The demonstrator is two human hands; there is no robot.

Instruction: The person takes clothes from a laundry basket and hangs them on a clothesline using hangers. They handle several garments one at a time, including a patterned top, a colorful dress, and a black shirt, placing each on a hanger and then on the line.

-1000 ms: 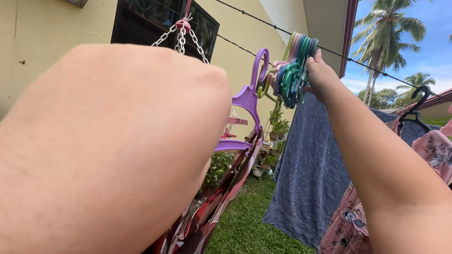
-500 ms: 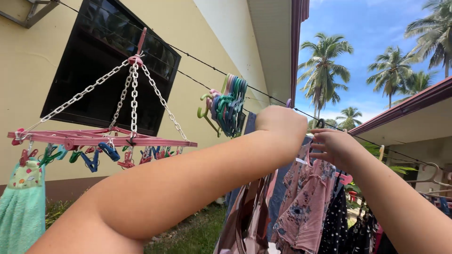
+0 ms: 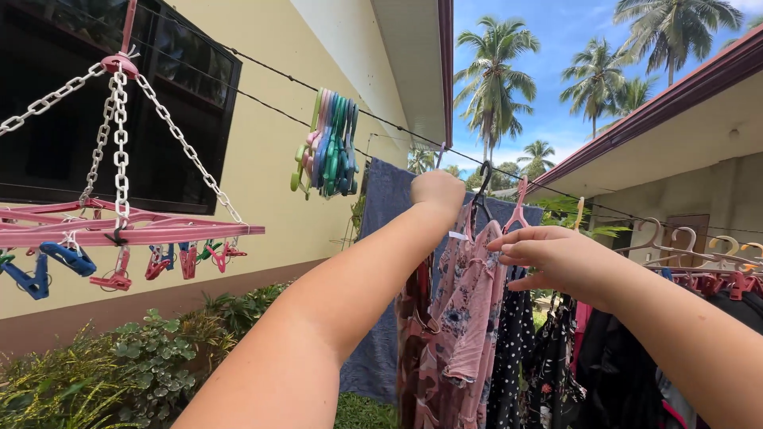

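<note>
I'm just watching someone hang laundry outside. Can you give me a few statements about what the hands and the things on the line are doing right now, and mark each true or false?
1. The left hand is raised to the clothesline beside the black hanger. True.
2. The right hand holds a blue clothes peg. False: its fingers rest at the shoulder of the pink floral garment, with no peg in them.
3. A bunch of spare coloured hangers hangs on the line to the left of the hands. True.
4. The pink peg rack hangs from a rope. False: it hangs from white chains.
5. The grey-blue towel lies on the grass. False: it hangs from the line.
</note>
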